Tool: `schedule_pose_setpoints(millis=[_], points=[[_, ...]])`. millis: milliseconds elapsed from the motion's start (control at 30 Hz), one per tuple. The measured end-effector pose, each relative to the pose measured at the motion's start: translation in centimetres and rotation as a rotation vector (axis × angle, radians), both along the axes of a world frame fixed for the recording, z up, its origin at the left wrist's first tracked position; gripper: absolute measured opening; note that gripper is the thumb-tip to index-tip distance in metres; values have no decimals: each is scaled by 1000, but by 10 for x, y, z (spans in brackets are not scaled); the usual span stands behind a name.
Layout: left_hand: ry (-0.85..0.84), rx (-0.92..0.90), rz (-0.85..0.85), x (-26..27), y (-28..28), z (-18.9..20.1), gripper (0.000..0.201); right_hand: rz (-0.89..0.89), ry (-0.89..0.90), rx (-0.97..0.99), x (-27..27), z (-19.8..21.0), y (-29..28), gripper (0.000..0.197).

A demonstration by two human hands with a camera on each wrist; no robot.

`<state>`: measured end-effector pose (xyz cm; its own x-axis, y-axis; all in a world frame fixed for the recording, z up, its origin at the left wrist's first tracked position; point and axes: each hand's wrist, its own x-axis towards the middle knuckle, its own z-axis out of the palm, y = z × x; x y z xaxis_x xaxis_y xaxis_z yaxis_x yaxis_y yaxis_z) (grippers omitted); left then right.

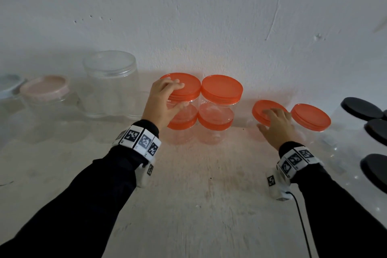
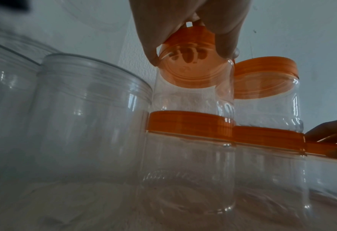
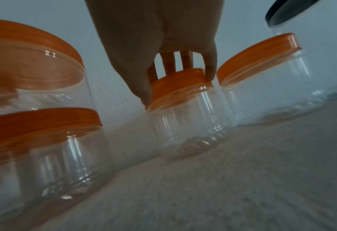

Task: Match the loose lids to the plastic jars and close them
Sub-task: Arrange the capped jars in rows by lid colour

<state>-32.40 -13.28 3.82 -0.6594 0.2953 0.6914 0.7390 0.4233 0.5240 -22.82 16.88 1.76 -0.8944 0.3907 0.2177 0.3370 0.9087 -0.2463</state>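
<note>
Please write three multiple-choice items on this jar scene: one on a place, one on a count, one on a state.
1. Where is the left hand?
A on the upper left stacked jar's orange lid
B on a black lid
C flat on the table

2. How many orange lids show in the head view?
A three
B six
C nine

3. How is the right hand?
A hanging idle
B fingers curled round a small jar's orange lid
C pressing the wall

Answers: A, fingers wrap that lid; B, four stacked plus two at the right; B, the wrist view shows the grip.
</note>
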Motion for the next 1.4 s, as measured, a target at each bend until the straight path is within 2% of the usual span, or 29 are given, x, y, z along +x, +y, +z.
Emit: schedule_pose_setpoints(millis=[133,733,800,900,967,1100,1200,1400], points=[[-1,1,3,1,0,1,46,25,58,-22,0,-2,-14,40],[19,-17,17,0,0,0,44,216,105,-22,6,-3,-30,36],[21,-19,17,-1,0,0,44,221,166,-72,7,-2,-24,34],[24,-24,18,-1,0,-1,45,115,332,-91,9,-3,-4,28],[27,-25,16,-1,0,-2,48,-46,345,-52,11,-4,16,31],[34,-22,9,-1,0,-2,54,-320,85,-75,12,-4,42,53],[38,-31,9,-2,0,-2,54,-357,-22,-84,13,-3,45,61],[31,-37,15,-1,0,-1,54,-386,-12,72,18,1,38,46]])
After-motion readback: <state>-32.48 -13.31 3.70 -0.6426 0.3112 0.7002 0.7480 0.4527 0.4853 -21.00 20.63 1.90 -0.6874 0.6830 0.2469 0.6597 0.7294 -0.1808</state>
